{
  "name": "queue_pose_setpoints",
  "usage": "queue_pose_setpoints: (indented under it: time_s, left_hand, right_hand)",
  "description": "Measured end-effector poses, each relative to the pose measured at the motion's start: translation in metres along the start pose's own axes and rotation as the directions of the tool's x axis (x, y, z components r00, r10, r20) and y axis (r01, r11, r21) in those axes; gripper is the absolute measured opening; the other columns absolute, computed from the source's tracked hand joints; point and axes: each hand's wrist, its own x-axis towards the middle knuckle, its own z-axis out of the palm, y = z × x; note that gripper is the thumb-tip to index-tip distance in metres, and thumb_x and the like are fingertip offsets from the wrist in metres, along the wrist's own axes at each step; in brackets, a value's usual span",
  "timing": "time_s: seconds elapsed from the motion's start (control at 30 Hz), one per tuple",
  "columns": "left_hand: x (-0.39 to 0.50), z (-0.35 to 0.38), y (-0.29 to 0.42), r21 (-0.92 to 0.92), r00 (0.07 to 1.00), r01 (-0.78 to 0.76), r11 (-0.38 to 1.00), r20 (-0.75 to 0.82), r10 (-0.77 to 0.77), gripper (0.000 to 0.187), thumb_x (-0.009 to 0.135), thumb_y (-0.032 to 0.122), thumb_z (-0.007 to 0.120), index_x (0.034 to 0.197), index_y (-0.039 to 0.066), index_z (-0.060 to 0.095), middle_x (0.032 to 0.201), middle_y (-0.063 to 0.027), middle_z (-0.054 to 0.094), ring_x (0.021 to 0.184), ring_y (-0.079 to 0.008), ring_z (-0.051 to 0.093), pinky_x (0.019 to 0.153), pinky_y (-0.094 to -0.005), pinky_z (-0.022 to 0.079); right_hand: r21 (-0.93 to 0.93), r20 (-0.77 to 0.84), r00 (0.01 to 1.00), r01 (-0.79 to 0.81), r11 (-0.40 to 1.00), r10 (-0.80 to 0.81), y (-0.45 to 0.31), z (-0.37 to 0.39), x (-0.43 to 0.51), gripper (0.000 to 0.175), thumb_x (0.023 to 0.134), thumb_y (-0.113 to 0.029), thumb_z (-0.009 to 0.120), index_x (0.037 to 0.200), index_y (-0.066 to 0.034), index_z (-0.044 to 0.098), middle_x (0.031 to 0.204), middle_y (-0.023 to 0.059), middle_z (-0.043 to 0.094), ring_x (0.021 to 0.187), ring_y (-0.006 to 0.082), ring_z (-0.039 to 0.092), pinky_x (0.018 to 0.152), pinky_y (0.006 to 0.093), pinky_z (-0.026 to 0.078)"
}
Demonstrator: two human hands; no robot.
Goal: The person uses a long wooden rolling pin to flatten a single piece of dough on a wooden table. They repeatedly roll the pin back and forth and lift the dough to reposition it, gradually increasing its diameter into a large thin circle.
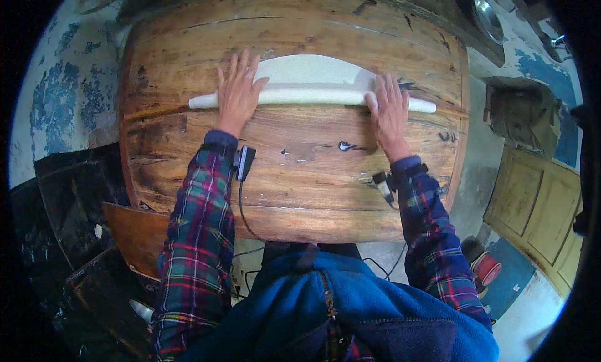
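Observation:
A pale, finely textured sheet (312,70), which looks like cloth, lies on the wooden tabletop (291,179). Its near part is rolled into a long tube (310,97) with narrower ends, running left to right, while the flat part beyond ends in a curved edge. My left hand (238,92) rests palm down across the tube's left part, fingers spread and pointing away from me. Over its right part lies my right hand (390,106), also palm down, with fingers slightly apart. Both ends of the tube stick out past the hands. What lies beneath the palms is hidden.
Devices with cables are strapped at both wrists, the left one (244,163) and the right one (384,188) above the tabletop. A brown board (136,235) leans at the lower left. A metal dish (488,19) is at the upper right, and a yellowish panelled door (535,202) at the right.

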Motion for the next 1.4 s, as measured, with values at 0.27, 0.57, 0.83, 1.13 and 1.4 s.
queue_pose_setpoints:
  time_s: [0.27,0.57,0.83,1.13,1.4]
  left_hand:
    - [-0.064,-0.026,0.089,-0.048,0.976,-0.124,0.991,0.172,0.130,0.071,0.098,0.045,0.059,0.155,0.008,0.041,0.165,-0.0144,0.032,0.154,-0.0325,0.026,0.124,-0.0616,0.014]
    - [-0.019,-0.022,0.028,0.088,0.996,0.059,0.994,0.061,-0.065,0.066,0.099,0.043,0.058,0.156,0.015,0.042,0.166,-0.0125,0.031,0.154,-0.0362,0.024,0.123,-0.0626,0.016]
    - [-0.084,-0.037,0.049,0.085,0.996,0.075,0.994,0.032,-0.078,0.070,0.096,0.035,0.064,0.156,0.011,0.040,0.164,-0.0129,0.034,0.155,-0.0341,0.022,0.124,-0.0612,0.012]
    - [0.040,0.014,0.075,0.029,0.998,-0.057,0.998,-0.040,0.058,0.061,0.102,0.036,0.052,0.158,0.013,0.039,0.165,-0.0135,0.034,0.152,-0.0346,0.030,0.121,-0.0633,0.021]
    - [-0.071,-0.057,0.054,0.105,0.915,-0.011,0.994,0.401,-0.033,0.076,0.095,0.044,0.062,0.157,0.009,0.037,0.167,-0.0110,0.030,0.156,-0.0292,0.021,0.126,-0.0559,0.011]
  right_hand:
    - [0.095,0.142,0.989,0.025,0.995,-0.039,-0.088,-0.024,-0.021,0.067,0.101,-0.046,0.053,0.153,-0.0056,0.041,0.157,0.0161,0.044,0.149,0.0340,0.035,0.122,0.0593,0.020]
    - [-0.111,0.151,0.979,-0.122,0.986,0.138,-0.041,-0.039,0.026,0.077,0.099,-0.057,0.048,0.157,-0.0074,0.035,0.164,0.0159,0.034,0.151,0.0377,0.030,0.122,0.0608,0.019]
    - [0.034,0.023,0.990,-0.143,0.989,0.142,-0.052,-0.032,-0.046,0.078,0.101,-0.053,0.050,0.158,-0.0038,0.032,0.164,0.0177,0.033,0.153,0.0362,0.027,0.122,0.0617,0.016]
    - [0.212,-0.057,0.998,0.034,0.977,-0.022,-0.095,-0.002,0.087,0.069,0.101,-0.052,0.048,0.156,-0.0119,0.038,0.163,0.0157,0.036,0.151,0.0359,0.031,0.119,0.0630,0.026]
    - [0.078,0.132,0.991,0.020,0.997,-0.030,-0.061,-0.052,-0.016,0.080,0.101,-0.052,0.050,0.160,-0.0042,0.027,0.166,0.0151,0.030,0.154,0.0336,0.025,0.123,0.0601,0.014]
